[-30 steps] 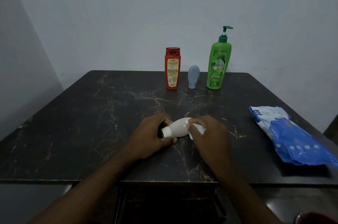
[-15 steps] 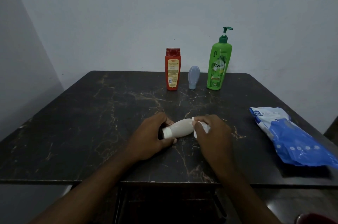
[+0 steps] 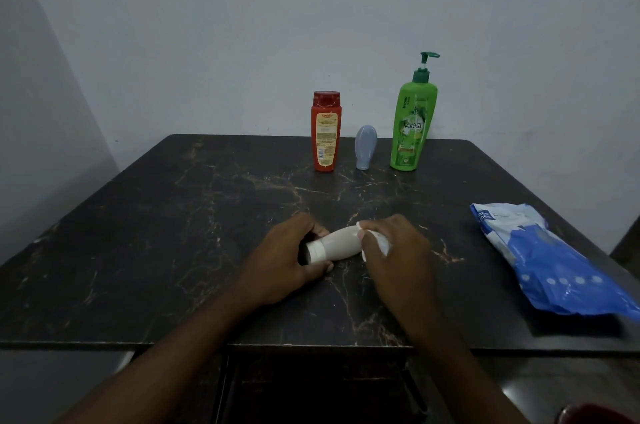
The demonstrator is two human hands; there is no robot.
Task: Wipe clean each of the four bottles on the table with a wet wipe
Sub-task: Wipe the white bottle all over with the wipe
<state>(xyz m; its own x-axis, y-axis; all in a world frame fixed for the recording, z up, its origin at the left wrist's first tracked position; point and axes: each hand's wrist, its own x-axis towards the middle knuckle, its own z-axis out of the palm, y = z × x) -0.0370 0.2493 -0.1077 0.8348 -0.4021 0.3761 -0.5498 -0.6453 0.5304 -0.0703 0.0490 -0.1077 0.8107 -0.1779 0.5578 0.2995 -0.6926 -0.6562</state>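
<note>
A small white bottle (image 3: 337,243) lies on its side near the middle of the dark marble table (image 3: 156,250), cap end pointing left. My left hand (image 3: 287,259) grips its cap end. My right hand (image 3: 394,253) holds a white wet wipe (image 3: 379,241) wrapped around the bottle's far end. At the back of the table stand a red bottle (image 3: 325,132), a small grey-blue bottle (image 3: 365,146) resting on its cap, and a tall green pump bottle (image 3: 414,122).
A blue and white wet wipe pack (image 3: 550,257) lies flat at the table's right edge. A grey wall runs behind and to the left of the table. A dark red object (image 3: 595,415) shows at the bottom right corner.
My right hand has slid the wipe along the white bottle toward its right end, uncovering more of the body. The left hand keeps its grip on the cap end.
</note>
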